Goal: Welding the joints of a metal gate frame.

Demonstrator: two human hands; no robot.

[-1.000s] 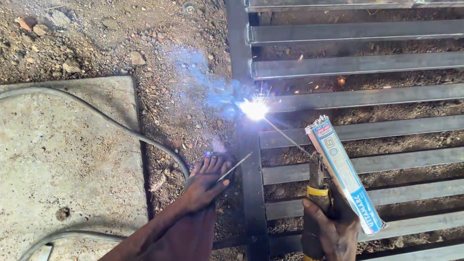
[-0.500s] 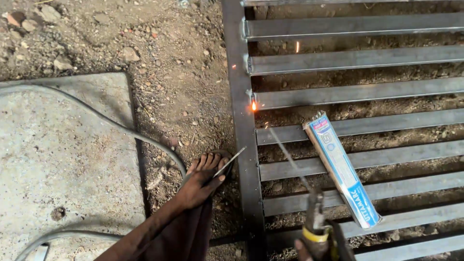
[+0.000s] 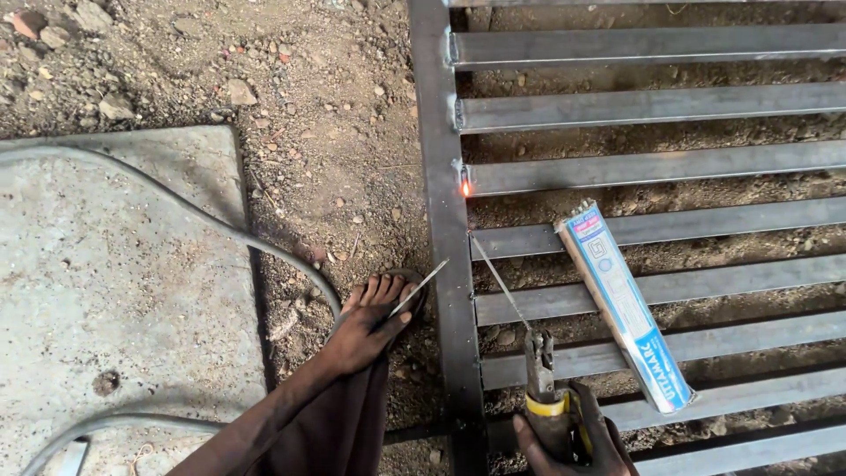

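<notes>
Below the glowing orange weld spot, one hand grips a yellow-banded electrode holder, thin rod angled up-left over grey steel bars.

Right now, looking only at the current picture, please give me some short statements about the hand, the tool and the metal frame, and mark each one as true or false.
1. The right hand grips an electrode holder with a thin rod clamped in it. True.
2. A bright welding arc burns at the rod tip. False: only a small orange glow shows on a joint, apart from the rod tip.
3. The blue and white box lies across the bars of the metal frame. True.
4. The bare foot stands on the concrete slab. False: it rests on a sandal on the dirt beside the frame.
5. A grey cable runs over the concrete slab. True.
</notes>
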